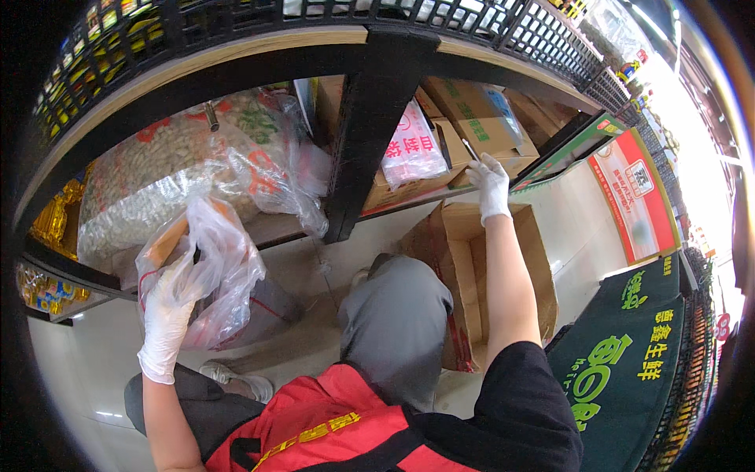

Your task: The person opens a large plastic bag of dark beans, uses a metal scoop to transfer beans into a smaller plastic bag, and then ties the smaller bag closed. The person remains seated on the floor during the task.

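Note:
My gloved left hand [168, 312] grips the side of a crumpled clear plastic bag [227, 283] with something brown inside; the rest of its contents is unclear. My gloved right hand [491, 184] is raised to the right, its fingers round a thin, pen-like object [470, 150] that points at a taped cardboard carton [478, 124] on the lower shelf. Left of that carton lies a white plastic pack [414, 146] with pink print. Behind the bag, a large clear sack of pale nuts or beans [171, 159] fills the left shelf bay.
An open cardboard box [466, 283] stands on the floor by my knee, below my right forearm. A black shelf post [377, 135] divides the bays. Black plastic baskets [236, 12] line the shelf above. A dark green printed panel [625, 354] stands at right, beside a red display board [640, 194].

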{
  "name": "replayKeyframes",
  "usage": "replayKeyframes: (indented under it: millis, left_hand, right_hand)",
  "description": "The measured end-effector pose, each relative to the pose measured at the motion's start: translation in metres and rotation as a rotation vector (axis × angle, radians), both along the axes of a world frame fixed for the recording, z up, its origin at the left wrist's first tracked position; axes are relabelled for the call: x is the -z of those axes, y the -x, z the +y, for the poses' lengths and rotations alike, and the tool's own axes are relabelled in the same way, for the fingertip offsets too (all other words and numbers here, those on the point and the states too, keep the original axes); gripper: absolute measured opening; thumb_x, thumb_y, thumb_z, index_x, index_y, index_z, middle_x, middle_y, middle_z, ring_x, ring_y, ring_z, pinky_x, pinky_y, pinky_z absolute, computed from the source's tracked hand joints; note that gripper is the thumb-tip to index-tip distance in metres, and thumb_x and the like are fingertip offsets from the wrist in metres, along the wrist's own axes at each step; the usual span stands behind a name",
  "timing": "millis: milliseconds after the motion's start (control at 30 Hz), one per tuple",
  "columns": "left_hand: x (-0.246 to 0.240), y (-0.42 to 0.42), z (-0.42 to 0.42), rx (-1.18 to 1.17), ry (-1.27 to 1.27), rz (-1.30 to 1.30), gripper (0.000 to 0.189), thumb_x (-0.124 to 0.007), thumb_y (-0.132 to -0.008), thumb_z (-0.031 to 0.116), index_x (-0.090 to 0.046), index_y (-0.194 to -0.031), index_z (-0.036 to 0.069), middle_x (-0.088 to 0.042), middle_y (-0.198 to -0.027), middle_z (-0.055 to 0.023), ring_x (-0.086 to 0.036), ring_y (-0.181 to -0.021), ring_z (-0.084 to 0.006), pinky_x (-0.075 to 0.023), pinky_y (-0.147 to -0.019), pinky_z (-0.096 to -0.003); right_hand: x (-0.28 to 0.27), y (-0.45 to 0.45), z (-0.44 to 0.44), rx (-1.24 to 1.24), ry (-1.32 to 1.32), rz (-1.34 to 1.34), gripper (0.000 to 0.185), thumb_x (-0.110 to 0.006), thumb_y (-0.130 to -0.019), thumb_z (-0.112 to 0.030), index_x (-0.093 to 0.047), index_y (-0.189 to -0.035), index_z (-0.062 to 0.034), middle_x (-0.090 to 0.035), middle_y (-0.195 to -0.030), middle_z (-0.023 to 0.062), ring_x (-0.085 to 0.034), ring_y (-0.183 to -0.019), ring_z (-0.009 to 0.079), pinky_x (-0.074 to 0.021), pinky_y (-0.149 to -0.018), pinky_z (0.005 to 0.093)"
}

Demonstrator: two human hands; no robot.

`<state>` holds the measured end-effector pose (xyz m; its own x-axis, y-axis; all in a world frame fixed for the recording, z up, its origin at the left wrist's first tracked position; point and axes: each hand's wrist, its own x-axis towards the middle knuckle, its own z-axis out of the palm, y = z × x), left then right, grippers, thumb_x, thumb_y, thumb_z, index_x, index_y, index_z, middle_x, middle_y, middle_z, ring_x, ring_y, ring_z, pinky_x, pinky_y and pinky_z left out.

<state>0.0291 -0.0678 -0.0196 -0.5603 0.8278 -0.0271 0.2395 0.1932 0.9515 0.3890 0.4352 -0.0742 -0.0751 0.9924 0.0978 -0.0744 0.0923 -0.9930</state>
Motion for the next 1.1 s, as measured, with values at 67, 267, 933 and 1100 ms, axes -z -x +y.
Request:
replayKeyframes:
  millis: [67, 267, 933, 1100]
  left_hand:
    - [0.002, -0.002, 0.0, -0.08, 0.009, -0.1, 0.055, -0.067, -0.089, 0.01, -0.05, -0.14, 0.0, -0.061, -0.13, -0.012, -0.059, -0.119, -0.0195, -0.0477, -0.096, -0.0301]
    - [0.009, 0.008, 0.007, -0.102, 0.043, -0.097, 0.039, -0.064, -0.093, 0.004, -0.055, -0.131, -0.002, -0.064, -0.121, -0.0132, -0.063, -0.11, -0.0201, -0.0508, -0.097, -0.0313]
    - [-0.028, 0.021, -0.008, -0.451, -0.195, 0.018, 0.018, -0.056, -0.096, 0.009, -0.067, -0.106, -0.002, -0.072, -0.098, -0.0112, -0.067, -0.088, -0.0174, -0.0498, -0.084, -0.0303]
    - [-0.02, 0.032, -0.02, -0.486, -0.384, -0.243, 0.023, -0.055, -0.098, 0.014, -0.062, -0.109, -0.004, -0.07, -0.103, -0.0179, -0.069, -0.094, -0.026, -0.0503, -0.092, -0.0389]
  right_hand:
    - [0.016, 0.004, 0.031, 0.037, -0.089, -0.119, 0.019, -0.059, -0.091, -0.002, -0.067, -0.108, 0.0016, -0.07, -0.093, 0.0105, -0.067, -0.079, 0.0195, -0.053, -0.072, 0.0302]
    - [0.045, 0.029, 0.094, 0.259, -0.408, -0.714, 0.018, -0.067, -0.086, -0.014, -0.071, -0.101, -0.0031, -0.072, -0.085, 0.012, -0.068, -0.08, 0.0187, -0.0525, -0.078, 0.0324]
    - [-0.168, 0.176, -0.23, -0.869, -0.769, -0.366, 0.024, -0.055, -0.1, -0.02, -0.069, -0.113, -0.0038, -0.068, -0.091, 0.007, -0.064, -0.085, 0.0142, -0.0506, -0.082, 0.0289]
    - [-0.109, 0.282, -0.307, -1.093, -1.168, -0.24, 0.039, -0.065, -0.085, -0.018, -0.06, -0.121, -0.0024, -0.066, -0.107, 0.0175, -0.062, -0.104, 0.0356, -0.0476, -0.093, 0.0445]
